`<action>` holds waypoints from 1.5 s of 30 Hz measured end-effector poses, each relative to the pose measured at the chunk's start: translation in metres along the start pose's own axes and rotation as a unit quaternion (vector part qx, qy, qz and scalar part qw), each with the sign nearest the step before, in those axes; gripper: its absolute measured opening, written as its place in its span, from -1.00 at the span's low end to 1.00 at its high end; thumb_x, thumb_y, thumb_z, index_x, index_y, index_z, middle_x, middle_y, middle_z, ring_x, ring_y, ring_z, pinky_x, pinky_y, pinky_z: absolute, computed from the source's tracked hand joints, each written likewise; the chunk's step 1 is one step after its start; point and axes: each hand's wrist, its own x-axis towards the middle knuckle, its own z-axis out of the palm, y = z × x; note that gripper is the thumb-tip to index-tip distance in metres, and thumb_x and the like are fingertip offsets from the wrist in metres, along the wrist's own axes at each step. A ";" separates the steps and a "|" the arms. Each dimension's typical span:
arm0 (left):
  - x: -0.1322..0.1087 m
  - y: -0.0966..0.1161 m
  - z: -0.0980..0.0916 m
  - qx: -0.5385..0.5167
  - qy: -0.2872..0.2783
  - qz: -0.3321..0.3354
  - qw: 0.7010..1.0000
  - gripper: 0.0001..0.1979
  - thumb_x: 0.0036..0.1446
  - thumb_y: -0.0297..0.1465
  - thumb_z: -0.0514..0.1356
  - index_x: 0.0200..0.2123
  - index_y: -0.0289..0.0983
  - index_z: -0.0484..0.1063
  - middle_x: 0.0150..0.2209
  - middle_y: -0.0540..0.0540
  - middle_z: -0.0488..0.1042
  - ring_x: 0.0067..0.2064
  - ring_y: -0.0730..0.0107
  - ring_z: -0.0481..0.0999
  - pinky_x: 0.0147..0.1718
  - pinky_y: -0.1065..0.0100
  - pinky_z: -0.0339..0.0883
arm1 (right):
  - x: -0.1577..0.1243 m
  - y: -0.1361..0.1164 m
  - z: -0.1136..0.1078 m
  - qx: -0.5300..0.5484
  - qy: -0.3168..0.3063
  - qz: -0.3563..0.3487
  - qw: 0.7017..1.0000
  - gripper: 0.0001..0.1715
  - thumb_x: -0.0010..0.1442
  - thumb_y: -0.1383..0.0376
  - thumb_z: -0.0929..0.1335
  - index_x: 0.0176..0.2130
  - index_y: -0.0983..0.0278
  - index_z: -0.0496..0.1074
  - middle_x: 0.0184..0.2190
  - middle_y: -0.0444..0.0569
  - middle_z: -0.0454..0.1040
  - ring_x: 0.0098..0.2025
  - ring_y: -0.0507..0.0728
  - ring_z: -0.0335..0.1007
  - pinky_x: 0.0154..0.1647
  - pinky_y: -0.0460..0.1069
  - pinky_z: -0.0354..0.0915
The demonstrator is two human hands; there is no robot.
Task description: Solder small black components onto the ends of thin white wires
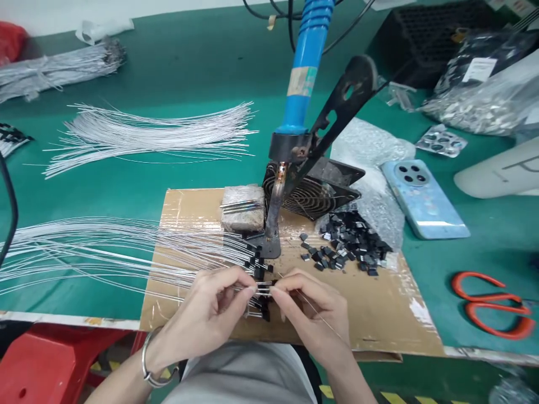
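Note:
My left hand (214, 306) is closed, thumb and forefinger pinching thin white wires just below the soldering iron. Opposite it, my right hand (315, 306) is pinched on the other end of the short wire section between my fingertips. A thin silvery strand (322, 318) runs under the fingers of my right hand and across its palm. White wires with black connectors (257, 264) on their ends lie beside my left hand on the cardboard (362, 314). Above my hands stands the soldering iron (307, 62), blue-handled and held tip-down in a black bracket.
Loose black connectors (356, 238) are heaped at right by bubble wrap (370, 151). Behind the iron sits a black fan (309, 196), beside a wrapped block (243, 219). A white wire bundle (155, 134), a phone (425, 199) and orange-handled scissors (492, 306) lie on the green mat.

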 end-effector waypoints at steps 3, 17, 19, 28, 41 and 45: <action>0.000 -0.001 0.001 -0.026 0.003 -0.026 0.999 -0.74 0.36 -0.25 0.13 -0.31 -0.26 0.50 -0.54 0.03 0.32 -0.52 0.45 0.15 -0.55 0.36 -0.02 | 0.000 -0.001 0.003 0.010 0.008 0.010 1.000 -0.75 0.27 0.29 0.42 -0.46 0.24 0.50 -0.56 -0.15 0.34 -0.52 0.02 0.23 -0.51 -0.05 0.11; 0.003 0.007 0.013 -0.089 0.052 -0.055 0.993 -0.76 0.30 -0.27 0.18 -0.36 -0.26 0.52 -0.52 -0.02 0.40 -0.51 0.44 0.25 -0.55 0.37 0.09 | -0.006 0.002 0.010 -0.040 0.096 -0.042 0.994 -0.82 0.26 0.36 0.42 -0.41 0.22 0.53 -0.55 -0.16 0.38 -0.54 0.00 0.27 -0.55 -0.08 0.16; 0.004 0.006 0.013 -0.098 0.067 -0.068 0.991 -0.77 0.28 -0.26 0.20 -0.38 -0.25 0.51 -0.54 0.00 0.36 -0.53 0.46 0.20 -0.58 0.38 0.05 | -0.005 0.004 0.009 0.015 0.133 -0.007 0.991 -0.78 0.30 0.30 0.41 -0.41 0.22 0.54 -0.57 -0.18 0.34 -0.59 -0.02 0.26 -0.60 -0.10 0.16; 0.005 0.000 0.012 -0.115 0.096 -0.076 0.986 -0.78 0.25 -0.24 0.24 -0.38 -0.24 0.54 -0.59 0.03 0.31 -0.58 0.48 0.11 -0.63 0.38 -0.05 | -0.004 0.007 0.005 0.179 0.046 0.083 0.979 -0.47 0.45 0.10 0.20 -0.23 0.20 0.68 -0.49 -0.09 0.42 -0.54 -0.01 0.37 -0.55 -0.09 0.33; 0.002 0.007 0.018 -0.111 0.108 -0.073 0.985 -0.76 0.26 -0.26 0.21 -0.39 -0.27 0.51 -0.57 0.02 0.34 -0.55 0.48 0.13 -0.59 0.39 -0.01 | -0.006 0.005 0.016 0.248 0.017 0.142 0.958 -0.90 0.22 0.24 0.49 -0.25 0.15 0.68 -0.53 -0.20 0.36 -0.63 -0.12 0.27 -0.66 -0.21 0.23; 0.002 0.007 0.020 -0.104 0.116 -0.056 0.986 -0.79 0.27 -0.33 0.20 -0.39 -0.28 0.52 -0.58 0.05 0.32 -0.56 0.51 0.09 -0.61 0.41 -0.05 | -0.005 0.004 0.017 0.259 0.015 0.166 0.951 -0.90 0.20 0.22 0.50 -0.28 0.18 0.68 -0.57 -0.22 0.33 -0.65 -0.13 0.24 -0.68 -0.21 0.20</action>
